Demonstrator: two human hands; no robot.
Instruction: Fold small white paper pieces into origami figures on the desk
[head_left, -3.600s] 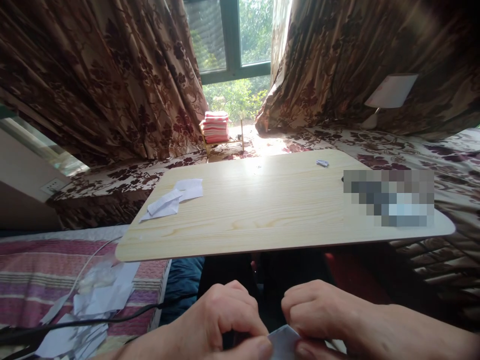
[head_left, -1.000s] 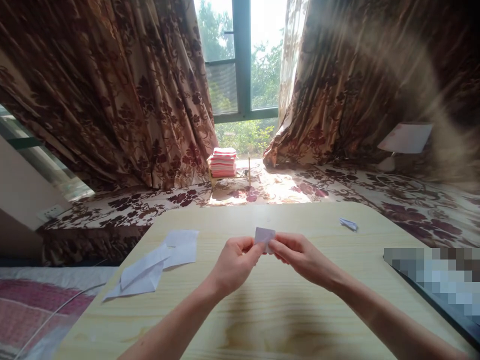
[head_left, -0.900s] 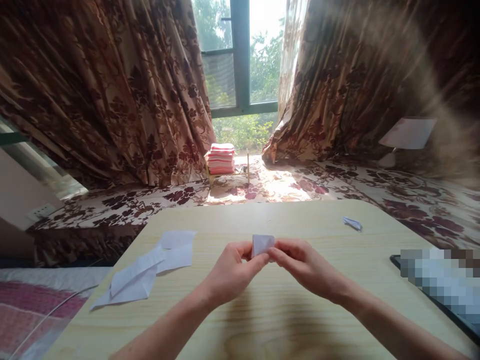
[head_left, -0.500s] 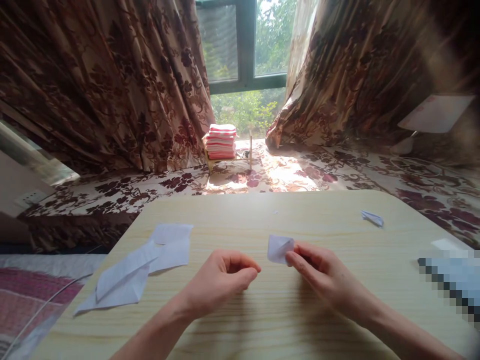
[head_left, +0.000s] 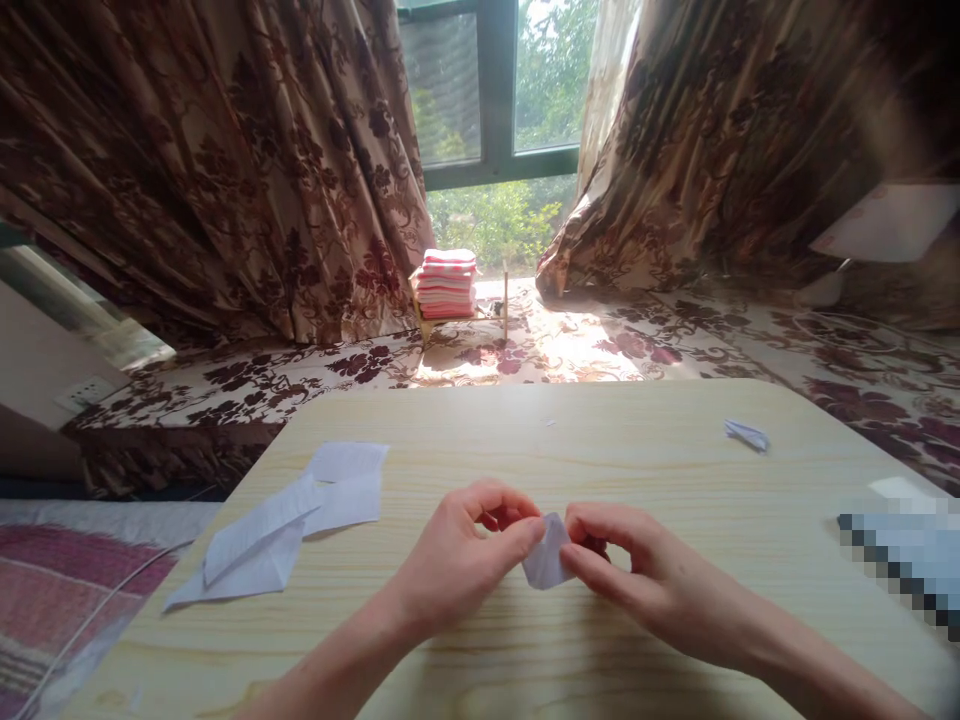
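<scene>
Both of my hands hold a small folded piece of white paper point(head_left: 545, 563) just above the light wooden tabletop point(head_left: 525, 640). My left hand point(head_left: 465, 555) pinches its left edge between thumb and fingers. My right hand point(head_left: 634, 570) pinches its right edge, fingers curled over it. The paper hangs between the two pinches, near the table's middle.
Loose white paper sheets point(head_left: 289, 520) lie on the table's left part. A tiny folded paper shape point(head_left: 746, 434) sits at the far right. A blurred-out dark object point(head_left: 900, 560) lies at the right edge. Beyond are patterned bedding, curtains, a window and a pink-striped stack point(head_left: 446, 283).
From my lap, both hands rose with the paper over the table. Half a second ago only my right hand held it; now my left hand has taken hold again.
</scene>
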